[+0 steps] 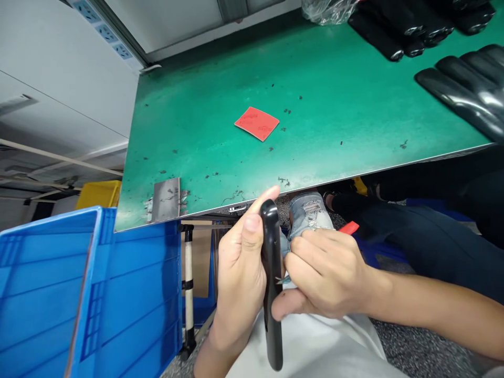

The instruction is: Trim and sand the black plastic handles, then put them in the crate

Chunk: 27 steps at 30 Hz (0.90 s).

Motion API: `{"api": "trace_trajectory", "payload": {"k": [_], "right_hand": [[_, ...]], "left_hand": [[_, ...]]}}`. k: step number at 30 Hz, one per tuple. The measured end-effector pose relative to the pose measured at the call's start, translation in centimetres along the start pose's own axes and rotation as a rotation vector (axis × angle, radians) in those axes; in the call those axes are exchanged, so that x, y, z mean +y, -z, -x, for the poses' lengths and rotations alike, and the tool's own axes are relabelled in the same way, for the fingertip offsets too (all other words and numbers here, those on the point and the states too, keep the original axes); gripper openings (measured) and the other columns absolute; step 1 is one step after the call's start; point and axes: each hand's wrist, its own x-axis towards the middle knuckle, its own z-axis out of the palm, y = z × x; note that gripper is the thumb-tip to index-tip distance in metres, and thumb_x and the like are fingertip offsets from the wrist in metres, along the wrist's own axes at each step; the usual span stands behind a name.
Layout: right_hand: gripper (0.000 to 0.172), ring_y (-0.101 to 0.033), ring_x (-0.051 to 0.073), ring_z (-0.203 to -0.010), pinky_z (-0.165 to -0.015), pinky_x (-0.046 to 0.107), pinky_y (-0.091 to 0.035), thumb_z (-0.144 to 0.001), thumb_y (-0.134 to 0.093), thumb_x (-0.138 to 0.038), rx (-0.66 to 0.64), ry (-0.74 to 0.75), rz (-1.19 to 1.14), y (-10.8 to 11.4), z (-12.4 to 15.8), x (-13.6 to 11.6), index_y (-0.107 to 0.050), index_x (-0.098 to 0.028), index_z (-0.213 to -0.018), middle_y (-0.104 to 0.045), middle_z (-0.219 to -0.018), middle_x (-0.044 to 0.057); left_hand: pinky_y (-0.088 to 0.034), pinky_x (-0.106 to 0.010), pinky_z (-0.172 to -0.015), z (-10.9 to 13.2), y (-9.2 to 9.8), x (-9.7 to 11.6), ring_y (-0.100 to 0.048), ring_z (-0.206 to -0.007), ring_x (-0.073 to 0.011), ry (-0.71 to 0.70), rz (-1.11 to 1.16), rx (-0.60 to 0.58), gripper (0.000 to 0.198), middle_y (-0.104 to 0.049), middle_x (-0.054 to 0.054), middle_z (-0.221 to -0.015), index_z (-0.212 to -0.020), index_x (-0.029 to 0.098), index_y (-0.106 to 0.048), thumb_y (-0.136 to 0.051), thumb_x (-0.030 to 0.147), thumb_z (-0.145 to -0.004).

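My left hand (244, 262) is wrapped round a long, curved black plastic part (272, 283), held on edge in front of my lap. Its thumb presses on the near face of the part. Closed in a fist, my right hand (326, 273) grips a small bladed tool (284, 280), perhaps a trimming knife. The thin metal tip meets the side of the black part, and my right thumb rests against the part just below it. A red end (349, 228) sticks out behind the fist; most of the tool is hidden by my fingers.
A red sheet (258, 124) and a grey metal plate (166, 200) lie on the green table (205, 115) among black shavings. Several black parts (464, 89) and a clear plastic bag (331, 11) are at the right. A blue crate (134, 294) stands left; another person's leg (425, 236) is at right.
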Motion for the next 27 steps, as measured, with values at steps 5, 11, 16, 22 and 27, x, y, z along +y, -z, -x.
{"api": "trace_trajectory", "payload": {"k": [5, 11, 16, 22, 27], "right_hand": [[0.066, -0.03, 0.017, -0.058, -0.055, 0.035, -0.02, -0.111, -0.027, -0.057, 0.011, -0.019, 0.006, -0.3, 0.6, -0.3, -0.049, -0.022, -0.059, -0.04, -0.055, -0.001], [0.065, -0.028, 0.017, -0.057, -0.055, 0.036, -0.018, -0.111, -0.029, -0.057, 0.024, -0.012, -0.009, -0.6, 1.0, -0.8, -0.046, -0.023, -0.058, -0.038, -0.054, -0.001], [0.065, -0.028, 0.017, -0.057, -0.056, 0.036, -0.017, -0.109, -0.033, -0.06, 0.016, -0.007, -0.034, -1.1, 1.8, -1.3, -0.045, -0.023, -0.057, -0.037, -0.054, -0.001], [0.067, -0.024, 0.016, -0.058, -0.057, 0.036, -0.014, -0.107, -0.036, -0.063, 0.004, 0.032, -0.056, -1.0, 2.4, -1.6, -0.042, -0.023, -0.055, -0.033, -0.055, -0.002], [0.068, -0.024, 0.016, -0.057, -0.059, 0.036, -0.012, -0.105, -0.038, -0.067, 0.025, 0.054, -0.091, -2.2, 4.7, -3.4, -0.041, -0.023, -0.054, -0.032, -0.055, -0.003]], "left_hand": [[-0.032, -0.018, -0.041, -0.3, -0.3, -0.2, -0.033, -0.049, -0.0066, 0.069, 0.065, 0.033, 0.054, -0.046, 0.003, -0.069, -0.14, 0.021, -0.068, -0.053, 0.058, -0.105], [-0.033, -0.016, -0.039, -0.5, -0.6, -0.1, -0.031, -0.048, -0.0049, 0.142, 0.179, 0.046, 0.051, -0.041, 0.004, -0.071, -0.137, 0.027, -0.071, -0.055, 0.061, -0.102], [-0.037, -0.014, -0.037, -1.1, -1.1, 0.2, -0.033, -0.046, -0.0036, 0.141, 0.271, 0.056, 0.049, -0.042, 0.005, -0.07, -0.134, 0.027, -0.073, -0.059, 0.061, -0.101], [-0.035, -0.012, -0.035, -1.9, -1.4, 0.6, -0.03, -0.043, -0.0033, 0.074, 0.342, 0.076, 0.045, -0.036, 0.006, -0.068, -0.132, 0.026, -0.073, -0.057, 0.057, -0.103], [-0.03, -0.013, -0.034, -4.0, -1.2, 1.7, -0.027, -0.042, -0.0036, 0.056, 0.348, 0.114, 0.041, -0.037, 0.006, -0.067, -0.128, 0.023, -0.071, -0.052, 0.053, -0.107]]}}
